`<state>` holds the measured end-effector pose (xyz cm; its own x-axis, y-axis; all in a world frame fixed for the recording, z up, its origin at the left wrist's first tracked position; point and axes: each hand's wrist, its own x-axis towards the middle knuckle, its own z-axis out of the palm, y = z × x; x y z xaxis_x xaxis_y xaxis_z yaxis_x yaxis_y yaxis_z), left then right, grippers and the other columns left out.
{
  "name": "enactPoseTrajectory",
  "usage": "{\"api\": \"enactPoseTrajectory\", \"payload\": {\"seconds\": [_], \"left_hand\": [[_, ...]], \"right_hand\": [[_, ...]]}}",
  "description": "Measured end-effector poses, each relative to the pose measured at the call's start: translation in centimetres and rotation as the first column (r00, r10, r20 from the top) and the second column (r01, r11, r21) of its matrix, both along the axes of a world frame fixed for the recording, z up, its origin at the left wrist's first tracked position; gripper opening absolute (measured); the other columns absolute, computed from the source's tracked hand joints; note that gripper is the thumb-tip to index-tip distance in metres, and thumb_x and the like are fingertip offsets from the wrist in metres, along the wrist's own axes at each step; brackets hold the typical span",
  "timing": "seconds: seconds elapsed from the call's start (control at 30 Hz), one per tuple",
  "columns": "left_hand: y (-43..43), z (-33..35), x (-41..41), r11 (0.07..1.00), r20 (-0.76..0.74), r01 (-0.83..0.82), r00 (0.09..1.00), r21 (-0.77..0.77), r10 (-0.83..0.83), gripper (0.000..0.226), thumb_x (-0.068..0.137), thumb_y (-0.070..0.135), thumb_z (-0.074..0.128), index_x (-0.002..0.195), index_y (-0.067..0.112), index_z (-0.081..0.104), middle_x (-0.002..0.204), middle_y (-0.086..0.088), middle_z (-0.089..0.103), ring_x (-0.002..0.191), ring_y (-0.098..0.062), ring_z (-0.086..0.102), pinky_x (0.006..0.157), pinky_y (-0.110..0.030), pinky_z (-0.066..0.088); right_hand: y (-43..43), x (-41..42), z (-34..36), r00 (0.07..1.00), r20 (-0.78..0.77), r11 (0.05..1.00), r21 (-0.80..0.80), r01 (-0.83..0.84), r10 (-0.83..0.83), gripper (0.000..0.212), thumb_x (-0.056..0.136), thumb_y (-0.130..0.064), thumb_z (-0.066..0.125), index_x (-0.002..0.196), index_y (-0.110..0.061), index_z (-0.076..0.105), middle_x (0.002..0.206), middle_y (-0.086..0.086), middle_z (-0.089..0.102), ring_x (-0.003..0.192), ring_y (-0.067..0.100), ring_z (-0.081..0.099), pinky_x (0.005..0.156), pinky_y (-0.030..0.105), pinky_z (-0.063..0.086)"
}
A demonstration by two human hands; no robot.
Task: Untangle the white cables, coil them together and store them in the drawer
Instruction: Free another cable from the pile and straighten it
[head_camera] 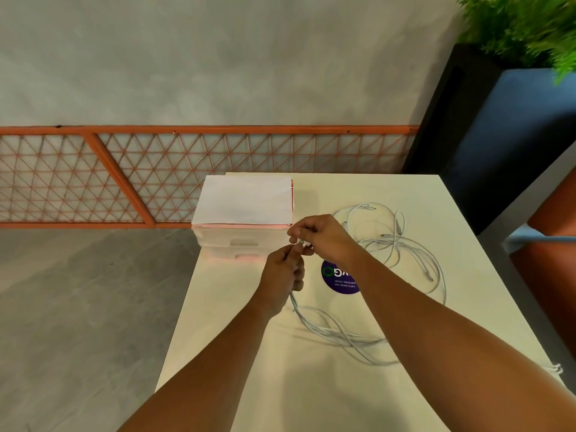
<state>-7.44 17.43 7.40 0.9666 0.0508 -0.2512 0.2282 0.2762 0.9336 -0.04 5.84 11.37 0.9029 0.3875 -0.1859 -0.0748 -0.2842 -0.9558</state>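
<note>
Pinching one end of the white cables (402,244) between them, both hands meet above the far part of the table (311,385). The left hand (282,271) has its fingers curled round a strand that drops from its palm to the tabletop. The right hand (321,236) nips what looks like a plug tip with thumb and forefinger, though the blur hides the exact grip. Held up like this, the end is clear of the heap, probably so that one lead can be traced and drawn free of the others.

The rest of the cables lie slack on the table in two loose tangles: one to the right of the hands, with several plug ends showing, and one nearer the person, under the right forearm. They are thin, round and limp, so they should slide over each other easily but may catch at the plugs.

The table is smooth, matte and cream, with a round purple sticker (338,280) partly under the right wrist. A small drawer box (243,241) of pale, translucent plastic with a flat white top stands at the far left corner, just beyond the hands; its drawers look closed. Nothing is coiled yet, so the job seems at an early stage.
</note>
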Motion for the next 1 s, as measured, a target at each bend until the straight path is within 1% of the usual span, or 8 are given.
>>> {"api": "enactPoseTrajectory", "payload": {"seconds": [0.07,0.23,0.37,0.53,0.63,0.73,0.9,1.0], "left_hand": [[0.1,0.0,0.1,0.992,-0.064,-0.001,0.998,-0.125,-0.007,0.029,0.104,0.026,0.048,0.088,0.008,0.064,0.061,0.001,0.027,0.056,-0.014,0.019,0.049,-0.026,0.016],[0.1,0.2,0.4,0.96,-0.118,-0.014,0.993,-0.279,-0.02,0.022,0.106,0.018,0.042,0.091,0.009,0.055,0.065,-0.002,0.031,0.054,-0.013,0.025,0.049,-0.025,0.026],[0.8,0.0,1.1,0.932,-0.118,-0.149,0.986,-0.329,0.116,0.025,0.106,0.017,0.041,0.087,0.012,0.056,0.064,-0.001,0.033,0.052,-0.012,0.031,0.051,-0.026,0.029],[1.8,0.2,1.8,0.908,-0.105,-0.262,0.965,-0.328,0.24,0.025,0.107,0.02,0.04,0.093,0.01,0.059,0.06,0.003,0.033,0.048,-0.009,0.029,0.044,-0.02,0.028],[2.7,-0.3,1.7,0.889,-0.097,-0.32,0.947,-0.329,0.305,0.026,0.108,0.019,0.038,0.092,0.01,0.057,0.06,0.002,0.03,0.046,-0.009,0.025,0.043,-0.021,0.024],[3.1,-0.9,1.5,0.887,-0.103,-0.362,0.932,-0.289,0.347,0.026,0.108,0.018,0.039,0.093,0.009,0.058,0.061,0.002,0.03,0.045,-0.009,0.025,0.041,-0.02,0.024],[3.1,-1.1,1.3,0.891,-0.112,-0.385,0.923,-0.241,0.369,0.025,0.107,0.017,0.04,0.095,0.008,0.06,0.061,0.001,0.03,0.046,-0.009,0.025,0.041,-0.02,0.025],[3.2,-1.2,1.2,0.872,-0.115,-0.412,0.911,-0.264,0.396,0.025,0.107,0.017,0.041,0.098,0.008,0.062,0.062,0.001,0.029,0.047,-0.01,0.023,0.042,-0.02,0.023]], "right_hand": [[0.0,0.1,-0.2,1.0,0.021,1.0,-0.02,0.003,-0.003,0.017,0.098,-0.009,0.06,0.106,-0.003,0.073,0.092,0.009,0.074,0.079,0.015,0.069,0.064,0.021,0.054],[0.1,-0.8,-0.4,0.997,0.069,0.999,-0.024,0.047,-0.045,0.03,0.097,-0.025,0.064,0.125,-0.017,0.065,0.092,0.0,0.066,0.068,0.004,0.064,0.058,0.016,0.05],[0.0,-2.5,-1.5,0.983,-0.182,0.999,0.036,0.01,-0.003,0.036,0.098,-0.049,0.054,0.12,-0.023,0.061,0.101,-0.001,0.071,0.084,0.017,0.07,0.076,0.04,0.054],[-0.9,-4.4,-4.0,0.872,-0.417,0.961,0.015,-0.276,0.257,0.055,0.101,-0.056,0.041,0.108,-0.011,0.072,0.101,0.011,0.076,0.098,0.028,0.071,0.093,0.045,0.048],[-1.3,-4.3,-4.5,0.906,-0.34,0.952,-0.079,-0.295,0.253,0.038,0.101,-0.042,0.05,0.108,-0.015,0.076,0.098,0.009,0.077,0.093,0.022,0.07,0.094,0.043,0.05],[-1.4,-3.8,-4.8,0.95,-0.187,0.929,-0.23,-0.291,0.252,0.017,0.094,-0.028,0.066,0.102,-0.022,0.08,0.089,-0.003,0.074,0.082,0.009,0.063,0.079,0.028,0.05],[-0.5,-3.6,-3.8,0.934,0.137,0.859,-0.454,-0.236,0.329,0.019,0.094,-0.023,0.067,0.107,-0.014,0.078,0.072,-0.016,0.053,0.069,-0.001,0.051,0.066,0.013,0.036],[-0.4,-3.6,-4.1,0.952,0.106,0.884,-0.412,-0.221,0.287,0.015,0.093,-0.017,0.069,0.103,-0.012,0.079,0.078,-0.014,0.065,0.075,0.003,0.058,0.071,0.016,0.041]]}}
